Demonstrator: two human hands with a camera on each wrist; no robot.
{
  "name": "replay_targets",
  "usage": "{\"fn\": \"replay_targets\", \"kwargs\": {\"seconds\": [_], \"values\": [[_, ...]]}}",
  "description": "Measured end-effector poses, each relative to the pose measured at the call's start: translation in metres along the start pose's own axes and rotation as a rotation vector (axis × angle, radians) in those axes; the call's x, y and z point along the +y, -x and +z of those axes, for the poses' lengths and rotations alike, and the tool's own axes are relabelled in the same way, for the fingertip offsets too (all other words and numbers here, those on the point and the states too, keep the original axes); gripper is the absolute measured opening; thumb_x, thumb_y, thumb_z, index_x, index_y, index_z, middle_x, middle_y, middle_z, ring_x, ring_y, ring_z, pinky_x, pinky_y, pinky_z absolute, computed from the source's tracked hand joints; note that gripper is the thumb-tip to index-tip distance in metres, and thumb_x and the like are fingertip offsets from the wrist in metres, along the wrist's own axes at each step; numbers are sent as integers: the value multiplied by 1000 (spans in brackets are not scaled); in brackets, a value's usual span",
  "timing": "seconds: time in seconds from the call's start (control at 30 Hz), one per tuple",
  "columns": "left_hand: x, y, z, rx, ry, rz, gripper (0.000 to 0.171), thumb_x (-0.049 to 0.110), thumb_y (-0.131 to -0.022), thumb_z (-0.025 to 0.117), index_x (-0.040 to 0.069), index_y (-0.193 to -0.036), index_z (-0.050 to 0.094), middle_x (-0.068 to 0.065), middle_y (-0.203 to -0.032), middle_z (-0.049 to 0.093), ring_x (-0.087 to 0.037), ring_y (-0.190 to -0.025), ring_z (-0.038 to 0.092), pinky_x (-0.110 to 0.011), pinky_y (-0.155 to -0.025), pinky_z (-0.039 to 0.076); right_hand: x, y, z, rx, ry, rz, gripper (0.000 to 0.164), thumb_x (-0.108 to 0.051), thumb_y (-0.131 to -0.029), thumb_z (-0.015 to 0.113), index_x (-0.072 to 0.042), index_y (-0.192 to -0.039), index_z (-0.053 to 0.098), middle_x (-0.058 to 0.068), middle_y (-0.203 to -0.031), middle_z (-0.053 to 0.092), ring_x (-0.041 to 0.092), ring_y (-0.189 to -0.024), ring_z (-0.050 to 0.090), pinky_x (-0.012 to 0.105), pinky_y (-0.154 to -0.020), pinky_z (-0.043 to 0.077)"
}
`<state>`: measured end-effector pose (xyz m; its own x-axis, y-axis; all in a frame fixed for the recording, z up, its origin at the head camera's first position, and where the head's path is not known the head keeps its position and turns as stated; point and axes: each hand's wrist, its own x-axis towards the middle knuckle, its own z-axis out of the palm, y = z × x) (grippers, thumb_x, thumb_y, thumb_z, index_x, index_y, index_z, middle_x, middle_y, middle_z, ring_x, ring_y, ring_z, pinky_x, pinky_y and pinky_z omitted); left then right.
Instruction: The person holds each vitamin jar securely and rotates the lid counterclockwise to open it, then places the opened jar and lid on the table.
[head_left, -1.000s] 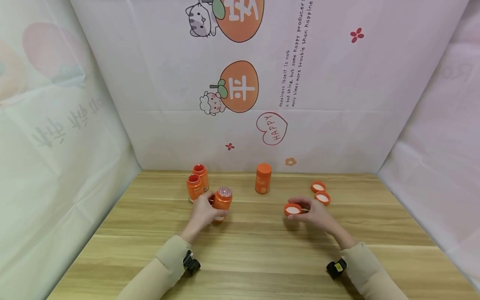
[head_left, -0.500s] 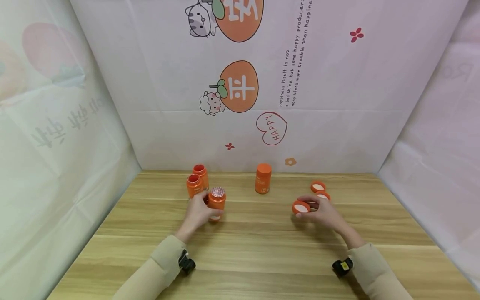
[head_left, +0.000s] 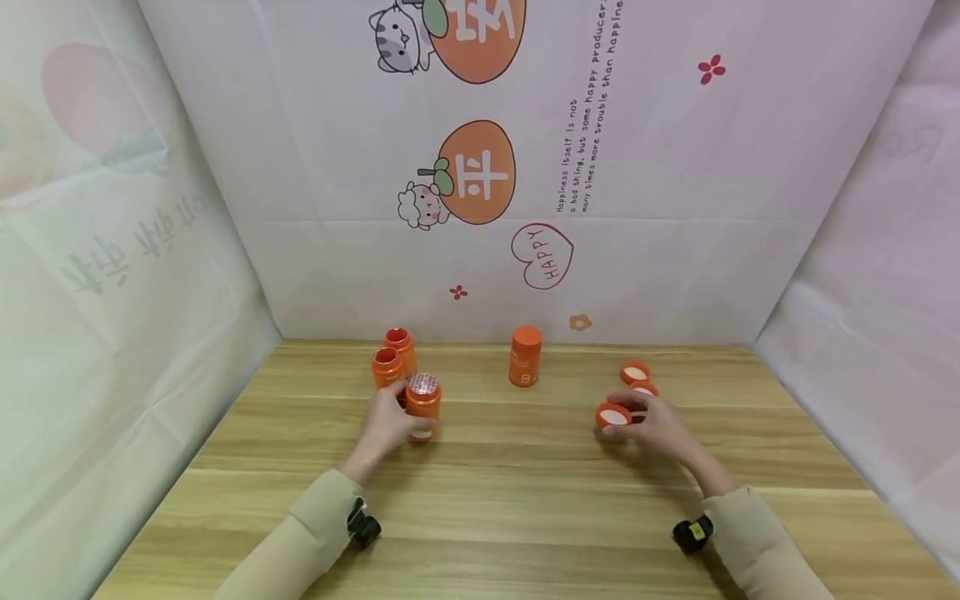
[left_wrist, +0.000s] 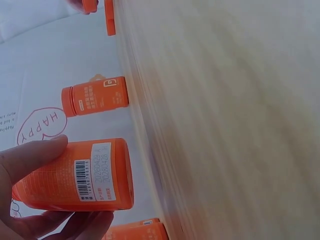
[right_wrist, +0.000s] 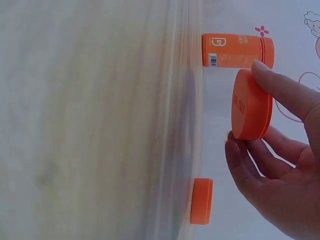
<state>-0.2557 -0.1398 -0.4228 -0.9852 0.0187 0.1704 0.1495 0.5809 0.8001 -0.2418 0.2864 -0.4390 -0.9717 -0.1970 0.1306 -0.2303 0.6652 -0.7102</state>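
Observation:
My left hand (head_left: 384,427) grips an orange bottle (head_left: 424,400) round its side; a patterned seal covers its uncapped mouth. In the left wrist view a white label with a barcode shows on this bottle (left_wrist: 80,175), its base apart from the tabletop. Pinched between thumb and fingers of my right hand (head_left: 660,425) is an orange cap (head_left: 613,415), white inside face up. The right wrist view shows this cap (right_wrist: 250,105) held above the table. Two open orange bottles, one nearer (head_left: 386,368) and one behind (head_left: 401,343), stand beside my left hand.
A capped orange bottle (head_left: 525,357) stands at the back middle of the wooden table (head_left: 495,500). Two more orange caps lie at right: one behind (head_left: 634,372), another (head_left: 645,388) partly hidden by my right hand. White printed sheets (head_left: 645,275) enclose the back and sides.
My left hand has carried its bottle leftward, closer to the two open bottles. My right hand has moved to the right with the cap, towards the two caps lying there.

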Motion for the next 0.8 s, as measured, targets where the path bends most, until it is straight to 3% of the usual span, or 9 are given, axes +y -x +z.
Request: {"fn": "replay_targets", "kwargs": {"seconds": [0.27,0.5,0.8], "values": [[-2,0,-5,-3,24,-17,63,6,-61,85,2,-118,61,-13,-111,67,-28,-101,63,-45,-91,49,5,1,-5,3,54,18,62,-30,-76,78,-3,-128,57,16,-125,59,33,-109,59,34,-82,50],[-7,-2,-8,-3,2,-28,64,6,-62,85,1,-120,59,-13,-113,66,-28,-102,62,-46,-91,48,11,-1,-10,9,89,-18,62,-26,-76,79,4,-126,56,22,-123,59,37,-109,59,45,-85,50],[-9,-3,-12,8,-32,-24,65,7,-60,86,-1,-118,60,-15,-111,67,-30,-102,63,-46,-90,49,16,-1,-17,37,165,0,59,-20,-75,80,5,-124,57,25,-119,61,38,-107,59,49,-86,49]]}}
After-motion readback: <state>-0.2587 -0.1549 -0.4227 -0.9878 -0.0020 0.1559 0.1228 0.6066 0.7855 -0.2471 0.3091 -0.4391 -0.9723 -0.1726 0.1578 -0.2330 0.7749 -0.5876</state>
